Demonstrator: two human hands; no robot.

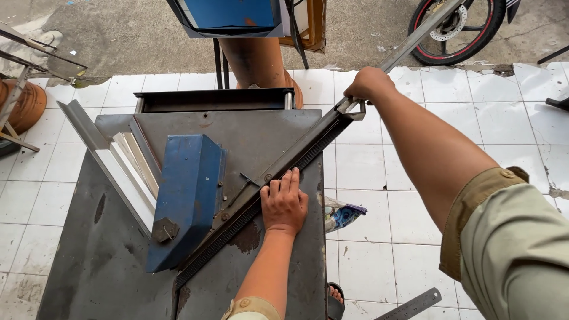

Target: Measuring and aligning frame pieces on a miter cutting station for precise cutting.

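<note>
A long metal profile (308, 148) runs diagonally across the dark steel work table (106, 249) and out past its far right corner toward the pavement. My left hand (284, 201) lies palm down on the table, its fingers pressed against the profile's near side. My right hand (368, 84), arm stretched forward, is closed around the profile's raised far part beyond the table edge. A blue metal housing (186, 198) stands on the table just left of the profile.
Several pale profile strips (133, 172) lean against the blue housing's left side. A steel ruler (415, 305) and a crumpled wrapper (342, 214) lie on the white tiles. A motorcycle wheel (456, 29) stands top right, a brown pot (24, 104) at left.
</note>
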